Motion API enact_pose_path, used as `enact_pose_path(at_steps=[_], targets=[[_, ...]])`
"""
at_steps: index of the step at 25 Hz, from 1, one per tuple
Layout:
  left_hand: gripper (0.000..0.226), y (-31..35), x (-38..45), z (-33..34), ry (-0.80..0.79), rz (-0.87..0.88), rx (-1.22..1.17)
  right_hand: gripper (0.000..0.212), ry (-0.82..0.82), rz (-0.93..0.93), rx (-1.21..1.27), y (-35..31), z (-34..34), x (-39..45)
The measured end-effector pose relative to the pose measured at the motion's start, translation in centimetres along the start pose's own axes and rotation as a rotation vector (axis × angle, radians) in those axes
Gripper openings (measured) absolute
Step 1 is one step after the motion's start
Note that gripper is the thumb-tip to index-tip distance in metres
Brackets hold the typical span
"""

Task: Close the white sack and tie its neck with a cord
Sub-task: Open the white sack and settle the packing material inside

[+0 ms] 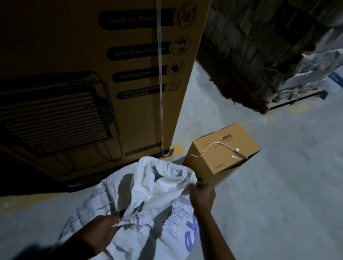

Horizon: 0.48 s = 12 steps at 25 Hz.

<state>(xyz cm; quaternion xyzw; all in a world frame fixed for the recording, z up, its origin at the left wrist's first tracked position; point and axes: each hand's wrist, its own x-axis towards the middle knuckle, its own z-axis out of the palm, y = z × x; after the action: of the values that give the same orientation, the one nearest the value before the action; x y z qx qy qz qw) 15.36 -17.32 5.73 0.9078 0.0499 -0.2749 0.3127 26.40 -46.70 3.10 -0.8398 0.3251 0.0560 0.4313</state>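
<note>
Fingers of the left hand (97,232) are pinching a fold of the white sack (148,209) on its near side, while the right hand (201,195) is gripping the sack's rim farther off. The sack is standing open on the floor (277,196). Beyond it, a cord (209,146) is lying across a small box (220,151), beside a tall carton (78,53).

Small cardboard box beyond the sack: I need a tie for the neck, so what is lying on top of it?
On the small cardboard box lies a thin pale cord, curling across the lid and over its near edge. The box is closed, so its contents are hidden.
</note>
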Motion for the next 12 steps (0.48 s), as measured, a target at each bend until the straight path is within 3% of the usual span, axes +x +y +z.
enact_pose_path(at_steps=[4, 6, 8, 10, 12], targets=[[0.026, 2.6, -0.4, -0.4, 0.04, 0.109, -0.108, 0.013, 0.205, -0.52, -0.013, -4.9, -8.4, -5.6], [0.025, 3.1, -0.4, -0.4, 0.081, 0.087, -0.144, 0.023, 0.26, -0.621, 0.03, -4.3, -9.8, -9.0], [0.026, 2.7, -0.1, -0.2, 0.117, 0.071, -0.143, 0.027, 0.279, -0.494, 0.112, -2.4, -10.0, -12.0], [0.025, 2.0, -0.3, -0.6, 0.131, 0.076, -0.171, 0.02, 0.23, -0.287, 0.03, 0.6, -9.2, -11.8], [0.023, 0.8, -0.6, -0.9, 0.149, 0.059, -0.191, 0.024, -0.009, -0.105, -0.237, 3.2, -8.5, -9.9]])
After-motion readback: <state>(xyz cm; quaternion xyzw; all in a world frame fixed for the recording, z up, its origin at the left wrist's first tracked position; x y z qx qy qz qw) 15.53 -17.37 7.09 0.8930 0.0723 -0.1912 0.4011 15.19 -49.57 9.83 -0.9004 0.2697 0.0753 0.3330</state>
